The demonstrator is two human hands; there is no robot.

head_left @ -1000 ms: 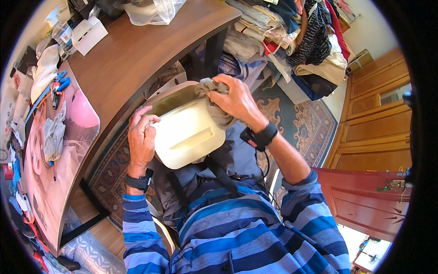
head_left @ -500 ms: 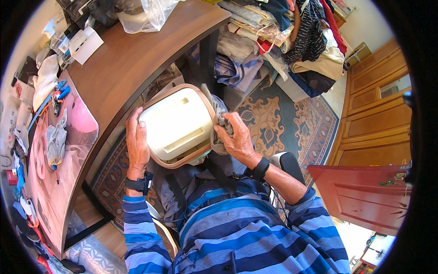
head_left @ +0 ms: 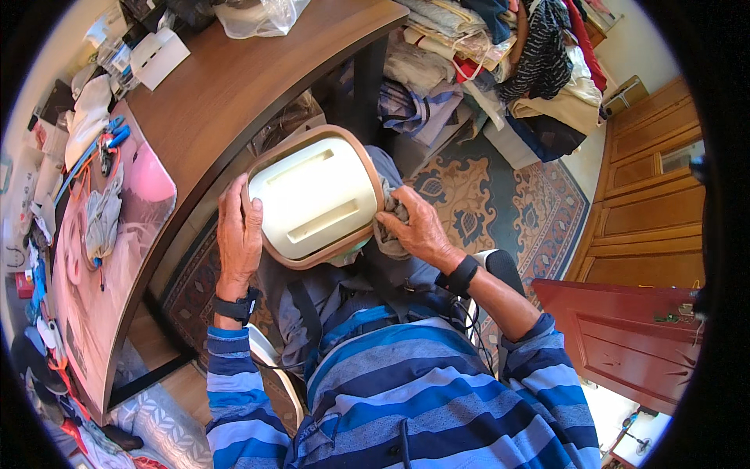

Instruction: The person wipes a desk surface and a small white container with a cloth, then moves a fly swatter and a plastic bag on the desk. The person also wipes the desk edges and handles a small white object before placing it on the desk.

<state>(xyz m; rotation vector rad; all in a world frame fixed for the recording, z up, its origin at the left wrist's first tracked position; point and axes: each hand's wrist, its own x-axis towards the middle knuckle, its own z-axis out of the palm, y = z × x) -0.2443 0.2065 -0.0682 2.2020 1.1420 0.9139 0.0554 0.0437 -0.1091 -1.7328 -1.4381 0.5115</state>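
A rounded rectangular bin-like container (head_left: 320, 199), with a cream face, two long recesses and a brown rim, is held over my lap. My left hand (head_left: 240, 234) grips its left side, thumb near the brown rim and fingers along the outside wall. A bunched grey cloth (head_left: 393, 234) is pinched in my right hand (head_left: 422, 230) and pressed against the right side of the rim. The container's underside is hidden from view.
A curved brown desk (head_left: 234, 86) stands ahead and left, with a pink mat (head_left: 101, 273), tools and a clear plastic bag (head_left: 262, 16) on it. Folded clothes (head_left: 500, 62) pile up at the far right. A red door (head_left: 625, 336) stands at the right, above a patterned rug (head_left: 469, 191).
The grey cloth, earlier stretched up along the container's right side, is now bunched lower under my right hand. The container is tilted slightly differently, showing less gap inside its near rim.
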